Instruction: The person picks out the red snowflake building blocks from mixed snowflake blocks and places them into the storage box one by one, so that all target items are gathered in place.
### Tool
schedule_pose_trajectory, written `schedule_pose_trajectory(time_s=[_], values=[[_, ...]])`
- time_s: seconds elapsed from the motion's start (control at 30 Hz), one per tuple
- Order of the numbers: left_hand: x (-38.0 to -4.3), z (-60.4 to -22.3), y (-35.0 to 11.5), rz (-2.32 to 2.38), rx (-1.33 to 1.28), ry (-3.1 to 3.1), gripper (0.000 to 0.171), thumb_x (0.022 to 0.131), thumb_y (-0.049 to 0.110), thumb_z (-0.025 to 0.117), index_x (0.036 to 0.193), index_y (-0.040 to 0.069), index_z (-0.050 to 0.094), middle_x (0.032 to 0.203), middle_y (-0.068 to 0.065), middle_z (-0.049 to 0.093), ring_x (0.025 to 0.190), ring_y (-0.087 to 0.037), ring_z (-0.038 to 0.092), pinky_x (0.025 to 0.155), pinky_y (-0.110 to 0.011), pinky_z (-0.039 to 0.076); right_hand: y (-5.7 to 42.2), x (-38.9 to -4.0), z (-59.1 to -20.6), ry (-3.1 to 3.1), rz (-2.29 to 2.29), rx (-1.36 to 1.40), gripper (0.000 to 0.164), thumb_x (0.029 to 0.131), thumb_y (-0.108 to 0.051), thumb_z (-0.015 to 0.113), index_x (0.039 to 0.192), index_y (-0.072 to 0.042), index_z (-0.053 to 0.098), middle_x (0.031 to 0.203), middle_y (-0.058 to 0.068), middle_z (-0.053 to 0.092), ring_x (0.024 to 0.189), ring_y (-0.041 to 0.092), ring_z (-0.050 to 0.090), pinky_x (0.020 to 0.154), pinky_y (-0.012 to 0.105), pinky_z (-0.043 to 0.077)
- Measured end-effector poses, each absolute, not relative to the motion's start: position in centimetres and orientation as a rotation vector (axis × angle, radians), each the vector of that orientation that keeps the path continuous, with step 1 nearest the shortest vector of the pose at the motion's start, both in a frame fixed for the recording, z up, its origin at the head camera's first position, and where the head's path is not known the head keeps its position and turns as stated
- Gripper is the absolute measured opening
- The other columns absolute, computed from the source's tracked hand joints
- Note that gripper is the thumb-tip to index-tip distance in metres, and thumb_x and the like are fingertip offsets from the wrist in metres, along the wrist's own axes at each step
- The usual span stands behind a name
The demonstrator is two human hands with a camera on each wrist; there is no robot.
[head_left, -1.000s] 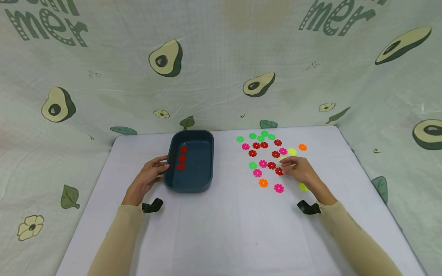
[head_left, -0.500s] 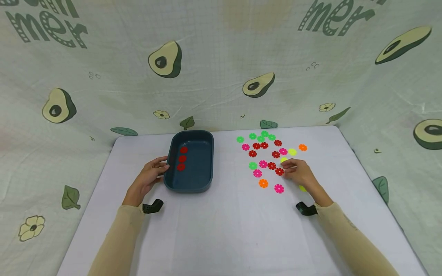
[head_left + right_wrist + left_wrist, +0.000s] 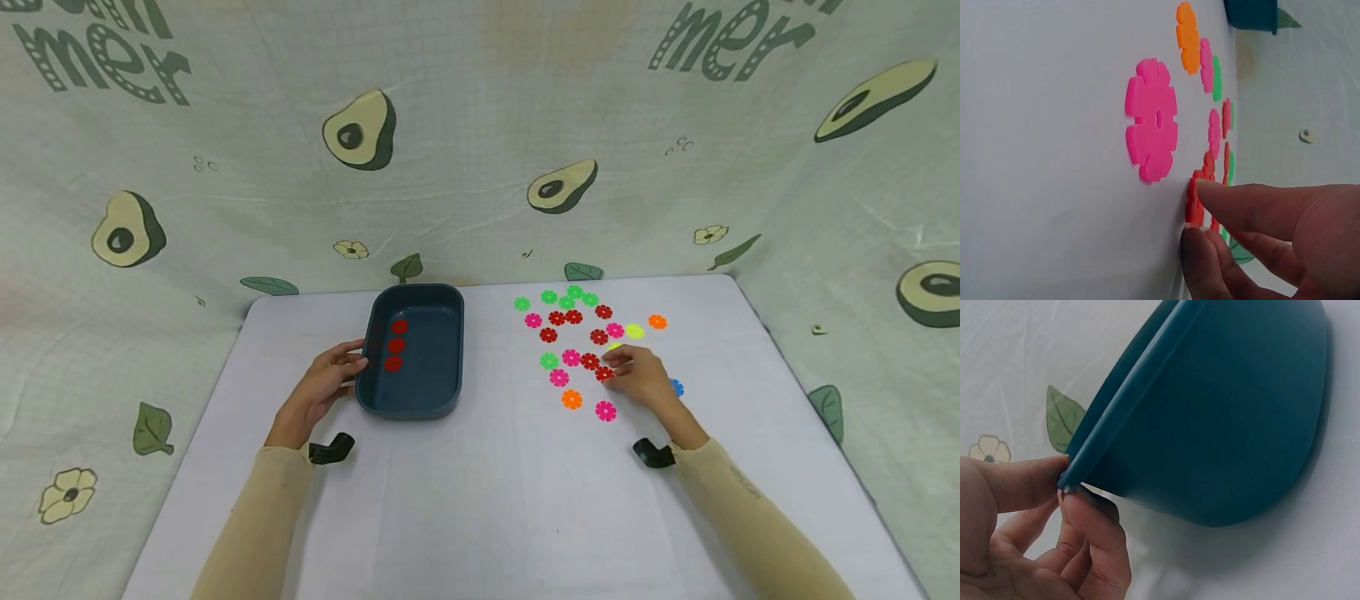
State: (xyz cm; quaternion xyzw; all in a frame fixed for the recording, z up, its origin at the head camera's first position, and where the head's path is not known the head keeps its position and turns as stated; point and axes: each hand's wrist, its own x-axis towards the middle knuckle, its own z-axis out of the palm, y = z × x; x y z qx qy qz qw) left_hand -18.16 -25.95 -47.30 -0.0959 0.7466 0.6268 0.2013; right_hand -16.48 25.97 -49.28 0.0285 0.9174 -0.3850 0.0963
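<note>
My left hand [image 3: 327, 379] pinches the left rim of a dark blue plastic tub [image 3: 411, 408], thumb on one side and fingers on the other, as the left wrist view shows. Three red flower-shaped discs [image 3: 396, 345] lie in a column inside the tub. Over on the right, my right hand [image 3: 637, 375] is at a red notched disc [image 3: 1195, 203], gripping its edge between thumb and index finger. That disc lies at the near end of a short run of red discs on the table. Part of a yellow disc [image 3: 614, 345] shows just beyond the right fingers.
Around the right hand lie several pink, green, orange and red discs, among them a pink disc [image 3: 606, 411] and an orange disc [image 3: 572, 399]. A blue disc [image 3: 677, 387] peeks out beside the right wrist. Behind the white table [image 3: 480, 517] hangs an avocado-print cloth [image 3: 465, 125].
My right hand has shifted slightly left and the red disc at its fingers has slid a little left. A blue disc has come into view by the wrist. The left hand stays put.
</note>
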Motion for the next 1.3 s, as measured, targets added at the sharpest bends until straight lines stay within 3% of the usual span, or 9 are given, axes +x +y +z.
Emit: schedule_pose_trajectory(time_s=[0.37, 0.97, 1.3], values=[[-18.0, -47.3, -26.0, 1.763, -0.275, 2.087, 0.060, 0.111, 0.017, 0.058, 0.165, 0.006, 0.034, 0.117, 0.003, 0.053, 0.097, -0.007, 0.060, 0.083, -0.027, 0.051, 25.0, -16.9, -49.9, 2.774, -1.088, 0.097, 0.032, 0.092, 0.002, 0.078, 0.122, 0.008, 0.068, 0.109, 0.024, 0.069, 0.100, 0.037, 0.065, 0.088, 0.045, 0.058], [-18.0, -47.6, -26.0, 1.767, -0.268, 2.091, 0.060, 0.111, 0.018, 0.058, 0.165, 0.006, 0.035, 0.118, 0.003, 0.054, 0.098, -0.007, 0.060, 0.084, -0.026, 0.052, 24.2, -16.1, -49.9, 2.827, -1.092, 0.163, 0.032, 0.091, 0.004, 0.078, 0.121, 0.006, 0.067, 0.111, 0.023, 0.067, 0.103, 0.039, 0.064, 0.090, 0.047, 0.058], [-18.1, -47.6, -26.2, 1.765, -0.259, 2.092, 0.059, 0.111, 0.018, 0.057, 0.164, 0.007, 0.035, 0.121, 0.002, 0.054, 0.099, -0.007, 0.060, 0.084, -0.027, 0.052, 24.2, -15.6, -49.3, 2.824, -1.190, 0.148, 0.030, 0.092, 0.007, 0.075, 0.121, 0.006, 0.068, 0.105, 0.021, 0.065, 0.099, 0.037, 0.065, 0.082, 0.036, 0.058]])
